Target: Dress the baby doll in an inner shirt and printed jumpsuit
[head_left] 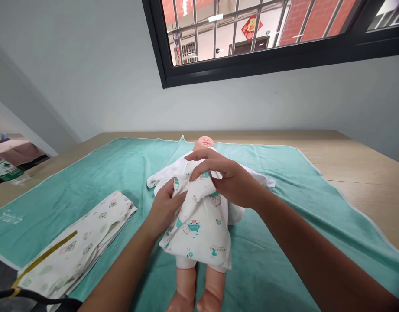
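A pale wood worktop [364, 190] carries a teal blanket [267, 277], with a dark-framed window [251, 66] above toward 12 o'clock. A doll [185, 279] lies face up on the blanket, head at 12 and bare feet at 6, white sleeves [173, 167] spread toward 10 and 2. A folded cloth [92, 225] rests well apart from it, between 8 and 9 o'clock. Over the doll's torso lies a printed white garment [199, 234], bunched near the top. At its 10 o'clock side, the left hand [163, 208] pinches a fold between thumb and fingers; the right hand [235, 182] arches in from 2 o'clock, fingers touching the upper edge, though with the thumb hidden, whether they grip cannot be told. A clear bottle [9, 172] shows between 9 and 10 o'clock.
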Motion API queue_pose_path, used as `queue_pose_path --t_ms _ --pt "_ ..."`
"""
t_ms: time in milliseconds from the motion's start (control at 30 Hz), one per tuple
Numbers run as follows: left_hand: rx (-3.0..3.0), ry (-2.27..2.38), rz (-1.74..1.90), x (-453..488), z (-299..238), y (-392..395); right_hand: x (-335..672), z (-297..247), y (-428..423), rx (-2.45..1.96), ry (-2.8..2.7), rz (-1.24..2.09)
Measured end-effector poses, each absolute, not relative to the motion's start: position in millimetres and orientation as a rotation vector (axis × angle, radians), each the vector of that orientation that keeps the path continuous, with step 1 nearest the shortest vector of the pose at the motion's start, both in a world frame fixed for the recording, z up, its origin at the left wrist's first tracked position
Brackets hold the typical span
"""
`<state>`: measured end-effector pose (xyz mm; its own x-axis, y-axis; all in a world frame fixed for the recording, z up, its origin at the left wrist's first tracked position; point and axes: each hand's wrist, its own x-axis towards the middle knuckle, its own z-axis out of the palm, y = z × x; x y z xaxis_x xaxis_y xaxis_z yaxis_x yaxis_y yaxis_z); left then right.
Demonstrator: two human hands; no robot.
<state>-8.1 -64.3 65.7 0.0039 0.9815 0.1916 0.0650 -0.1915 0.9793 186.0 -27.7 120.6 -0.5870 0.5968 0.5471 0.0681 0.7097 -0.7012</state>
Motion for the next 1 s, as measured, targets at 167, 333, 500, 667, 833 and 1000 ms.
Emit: queue_pose_path --t_ms 167,333,500,667,833,1000 --pt "1.089 1.138 1.347 -7.4 69.0 -66.7 199.5 124.1 -18.5 -0.417 -1.904 1.015" --pt "0.992 1.096 1.396 -11.6 79.1 -67.0 215.8 124.6 -9.6 -0.799 -2.037 1.004" --pt "1.066 1.176 1.362 -7.7 88.4 -73.3 225.2 138.8 -19.0 -1.068 -2.187 0.825" --pt "1.118 1.182 1.412 -0.9 113.9 -87.2 234.1 161.0 -37.4 -0.896 -2.155 0.896" --pt "1.277 1.152 1.555 3.6 160.0 -108.3 233.4 175.7 -53.9 -0.571 -1.834 0.9" --pt "1.342 1.277 1.719 14.8 216.3 -140.0 232.7 190.6 -75.8 -0.413 -1.742 1.017"
